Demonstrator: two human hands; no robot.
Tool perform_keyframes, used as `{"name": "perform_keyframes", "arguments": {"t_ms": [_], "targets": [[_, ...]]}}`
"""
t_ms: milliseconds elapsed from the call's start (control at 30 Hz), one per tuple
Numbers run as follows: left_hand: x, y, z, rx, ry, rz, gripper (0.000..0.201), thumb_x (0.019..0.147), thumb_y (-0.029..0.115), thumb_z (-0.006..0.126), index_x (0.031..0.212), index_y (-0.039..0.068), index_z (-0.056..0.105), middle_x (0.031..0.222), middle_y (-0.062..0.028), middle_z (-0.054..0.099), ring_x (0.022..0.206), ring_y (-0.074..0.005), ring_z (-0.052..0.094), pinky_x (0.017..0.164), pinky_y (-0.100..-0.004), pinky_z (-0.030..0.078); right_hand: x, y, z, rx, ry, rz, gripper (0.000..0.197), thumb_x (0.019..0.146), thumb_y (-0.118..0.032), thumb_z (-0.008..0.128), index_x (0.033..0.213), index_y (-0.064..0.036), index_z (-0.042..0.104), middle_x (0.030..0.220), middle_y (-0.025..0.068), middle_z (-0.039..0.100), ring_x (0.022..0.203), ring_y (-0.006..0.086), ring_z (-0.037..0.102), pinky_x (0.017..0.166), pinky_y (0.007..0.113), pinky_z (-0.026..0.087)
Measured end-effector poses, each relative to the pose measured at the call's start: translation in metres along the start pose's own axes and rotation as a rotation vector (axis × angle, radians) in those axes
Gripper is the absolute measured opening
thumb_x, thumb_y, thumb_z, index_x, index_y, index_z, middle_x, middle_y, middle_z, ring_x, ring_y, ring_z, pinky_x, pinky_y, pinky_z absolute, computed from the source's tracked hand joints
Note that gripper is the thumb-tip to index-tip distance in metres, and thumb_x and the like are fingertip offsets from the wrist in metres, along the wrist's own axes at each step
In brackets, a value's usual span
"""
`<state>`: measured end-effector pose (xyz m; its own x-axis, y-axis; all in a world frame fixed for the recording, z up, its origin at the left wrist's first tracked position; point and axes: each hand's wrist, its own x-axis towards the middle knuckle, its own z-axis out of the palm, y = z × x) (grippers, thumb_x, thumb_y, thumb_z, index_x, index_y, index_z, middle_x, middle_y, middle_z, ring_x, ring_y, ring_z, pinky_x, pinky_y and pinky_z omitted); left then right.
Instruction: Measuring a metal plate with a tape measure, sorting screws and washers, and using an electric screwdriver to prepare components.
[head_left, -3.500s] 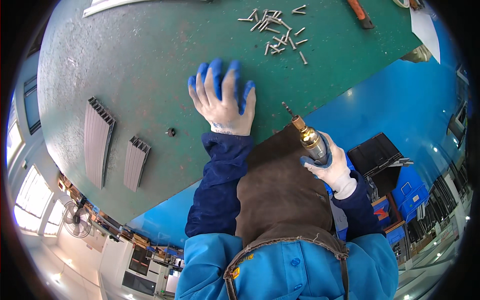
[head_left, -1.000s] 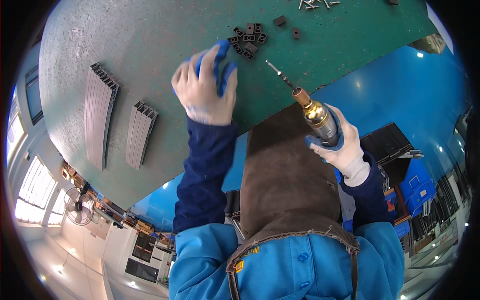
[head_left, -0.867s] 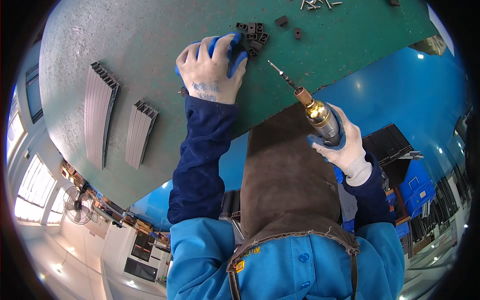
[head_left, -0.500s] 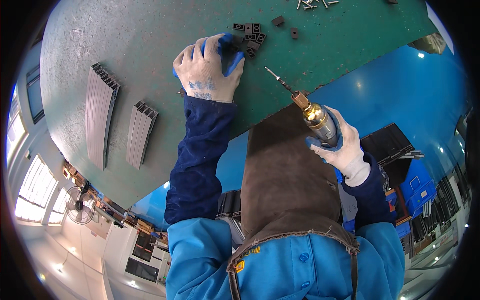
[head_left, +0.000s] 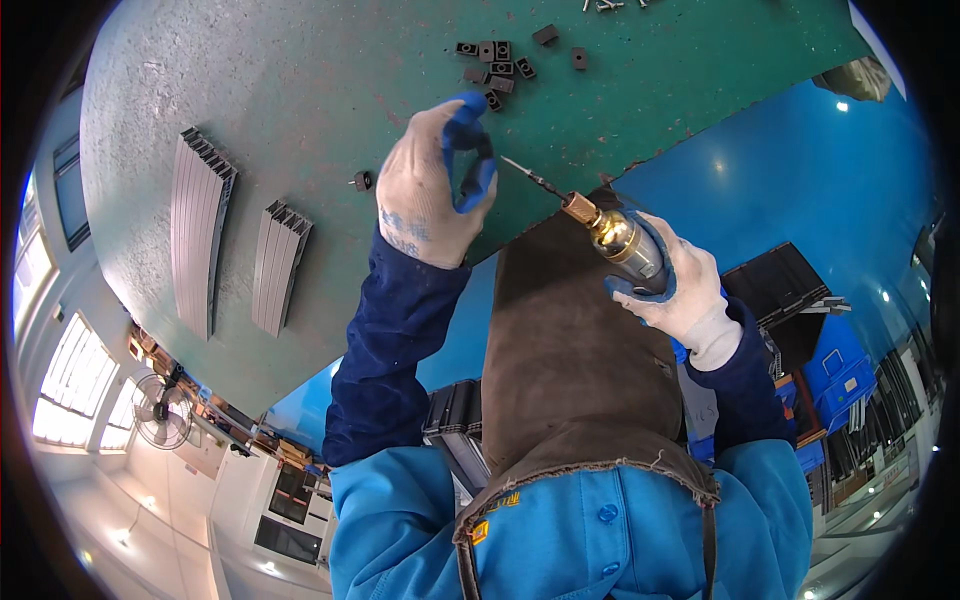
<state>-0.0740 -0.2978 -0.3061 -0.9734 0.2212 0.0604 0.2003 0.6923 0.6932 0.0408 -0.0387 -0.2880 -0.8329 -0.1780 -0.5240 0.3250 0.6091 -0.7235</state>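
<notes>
My right hand (head_left: 690,290) is wrapped round a power screwdriver (head_left: 625,245) with a brass-coloured collar. Its dark bit points up and left over the bench edge, and a thin silver piece like a screw sits at the tip. My left hand (head_left: 428,185) has thumb and fingers curled together into a ring; what they hold, if anything, is hidden. Both hands wear white gloves with blue palms. Just beyond the left fingertips lies a loose cluster of small black blocks (head_left: 501,68). Left of that hand sits one black block (head_left: 362,180) with a thin metal piece sticking out.
Two bundles of grey metal profiles, a longer one (head_left: 203,235) and a shorter one (head_left: 280,268), lie left on the green bench (head_left: 310,90). Several screws (head_left: 608,5) are at the far edge of view. A brown apron (head_left: 580,350) covers my lap.
My left hand has drawn back from the black blocks toward me, uncovering the single block beside it. The screwdriver in my right hand has shifted slightly left and nearer to me.
</notes>
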Motion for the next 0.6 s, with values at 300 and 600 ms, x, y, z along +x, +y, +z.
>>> {"name": "perform_keyframes", "arguments": {"t_ms": [300,600], "targets": [[-0.006,0.012,-0.003,0.024,-0.106,0.079,0.063,0.065,-0.011,0.068,0.124,0.008,0.057,0.102,-0.0064,0.064,0.075,-0.0172,0.064,0.067,-0.0266,0.052,0.001,-0.005,0.002,-0.117,-0.045,0.047,0.078,0.061,-0.024,0.081,0.132,-0.0085,0.051,0.103,0.0139,0.069,0.081,0.0311,0.069,0.076,0.036,0.053],[-0.018,0.008,-0.004,0.42,-0.39,0.235,0.062,0.063,0.007,0.079,0.121,0.014,0.058,0.099,-0.0081,0.058,0.081,-0.0248,0.06,0.076,-0.034,0.051,0.003,-0.015,0.004,-0.428,-0.192,0.088,0.071,0.071,-0.033,0.077,0.133,-0.0146,0.048,0.1,0.0111,0.068,0.085,0.0286,0.068,0.074,0.035,0.054]]}}
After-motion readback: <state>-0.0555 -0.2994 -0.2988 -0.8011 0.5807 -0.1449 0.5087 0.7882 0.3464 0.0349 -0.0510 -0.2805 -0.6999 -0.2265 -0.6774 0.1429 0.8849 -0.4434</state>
